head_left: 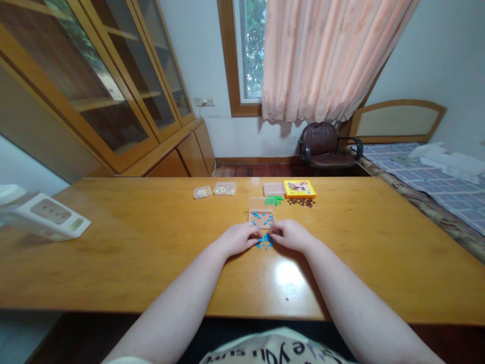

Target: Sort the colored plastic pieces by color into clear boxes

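Note:
A pile of small blue plastic pieces (265, 241) lies on the table between my two hands. My left hand (239, 237) rests at the pile's left side, fingers curled together at its edge; what they hold, if anything, is too small to make out. From the right, my right hand (291, 235) reaches in with thumb and fingertips pinched at a small blue piece. Just beyond the pile stands a clear plastic box (260, 220) with several blue pieces scattered inside. Its transparent lid (257, 203) is tilted up at the far side.
Green pieces (274, 200) and brown pieces (301, 202) lie behind the box, near another clear box (274, 189) and a yellow package (299, 189). Two clear containers, one with pale pieces (225, 189), stand back left. A white appliance (49, 212) sits at the table's left.

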`<state>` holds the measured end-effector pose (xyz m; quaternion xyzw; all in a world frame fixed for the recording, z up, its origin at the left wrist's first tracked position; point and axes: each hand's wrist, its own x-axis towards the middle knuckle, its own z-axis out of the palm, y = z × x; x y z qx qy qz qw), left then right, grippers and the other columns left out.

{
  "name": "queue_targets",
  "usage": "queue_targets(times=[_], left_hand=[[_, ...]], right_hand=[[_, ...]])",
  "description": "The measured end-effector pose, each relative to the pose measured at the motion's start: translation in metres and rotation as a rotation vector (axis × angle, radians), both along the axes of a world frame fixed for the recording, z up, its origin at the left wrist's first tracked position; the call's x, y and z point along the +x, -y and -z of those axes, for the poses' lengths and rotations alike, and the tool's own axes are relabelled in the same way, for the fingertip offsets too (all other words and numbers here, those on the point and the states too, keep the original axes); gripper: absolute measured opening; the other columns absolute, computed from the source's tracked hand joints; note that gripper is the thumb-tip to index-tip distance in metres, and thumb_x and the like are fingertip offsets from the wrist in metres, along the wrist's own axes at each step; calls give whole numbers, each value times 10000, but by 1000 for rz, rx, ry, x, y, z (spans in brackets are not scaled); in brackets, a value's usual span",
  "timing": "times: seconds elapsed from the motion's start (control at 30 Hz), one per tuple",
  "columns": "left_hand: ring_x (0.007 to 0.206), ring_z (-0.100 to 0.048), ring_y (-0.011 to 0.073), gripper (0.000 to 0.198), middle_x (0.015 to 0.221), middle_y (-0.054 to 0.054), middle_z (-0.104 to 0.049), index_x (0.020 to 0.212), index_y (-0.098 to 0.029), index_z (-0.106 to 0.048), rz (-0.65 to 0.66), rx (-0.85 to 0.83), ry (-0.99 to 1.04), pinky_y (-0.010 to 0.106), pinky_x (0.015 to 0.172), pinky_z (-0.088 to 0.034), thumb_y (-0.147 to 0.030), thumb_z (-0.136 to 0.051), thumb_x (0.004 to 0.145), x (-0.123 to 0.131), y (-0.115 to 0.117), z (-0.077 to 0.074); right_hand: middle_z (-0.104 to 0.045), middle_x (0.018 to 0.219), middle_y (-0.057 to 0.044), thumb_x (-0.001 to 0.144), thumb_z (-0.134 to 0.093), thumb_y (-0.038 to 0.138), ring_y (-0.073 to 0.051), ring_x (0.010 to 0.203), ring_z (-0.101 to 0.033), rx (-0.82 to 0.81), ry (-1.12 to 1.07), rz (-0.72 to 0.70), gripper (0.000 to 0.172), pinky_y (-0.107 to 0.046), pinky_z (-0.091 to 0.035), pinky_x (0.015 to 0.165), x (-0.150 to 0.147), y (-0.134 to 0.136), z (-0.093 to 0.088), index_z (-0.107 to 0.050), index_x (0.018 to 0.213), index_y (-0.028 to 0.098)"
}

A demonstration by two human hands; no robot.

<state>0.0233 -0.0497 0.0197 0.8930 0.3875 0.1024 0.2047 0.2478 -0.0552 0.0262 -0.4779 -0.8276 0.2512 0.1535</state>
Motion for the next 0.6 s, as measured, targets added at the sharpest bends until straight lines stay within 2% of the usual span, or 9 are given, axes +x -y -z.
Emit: queue_targets(times=[0.3,0.43,0.6], left_hand=[[769,-577,138,98,880,6,-640,866,-215,-638,-39,18,-44,226,686,-431,-228,-550,825,1,-1,-1],[772,-581,141,90,864,11,-634,843,-206,-632,-41,26,-43,228,687,-435,-222,-546,824,-1,-1,-2],[854,-587,142,126,927,21,-628,901,-207,-635,-93,148,108,243,778,-456,-241,-519,867,-1,-3,-2]], right_hand=[[-722,802,-16,800,-573,239,-139,700,-610,14,32,-139,158,-222,-391,639,-15,7,7,-726,839,228],[-733,850,-22,813,-576,254,-151,747,-630,16,67,-148,172,-226,-402,665,-17,7,7,-738,868,241],[-733,836,-33,824,-568,258,-155,734,-631,41,124,-129,173,-227,-393,649,-18,7,5,-735,857,233]])
